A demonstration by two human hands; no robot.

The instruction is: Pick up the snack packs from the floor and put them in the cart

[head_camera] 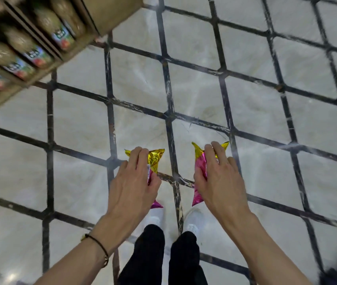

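Gripping one pink-and-gold foil snack pack (156, 159) in the left hand (134, 182), a second pack (200, 167) in the right hand (221, 182), seemingly off the pale tiled floor (81, 140), yet to reach the cart.

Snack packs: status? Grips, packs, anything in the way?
Both full: left grip holds left snack pack, right grip holds right snack pack. Cart not in view. Bottle shelf upper left, apart from both.

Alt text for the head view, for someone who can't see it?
The left hand grips one snack pack, right hand a second snack pack, both pink and gold, over a pale tiled floor. Shelf of bottles at upper left.
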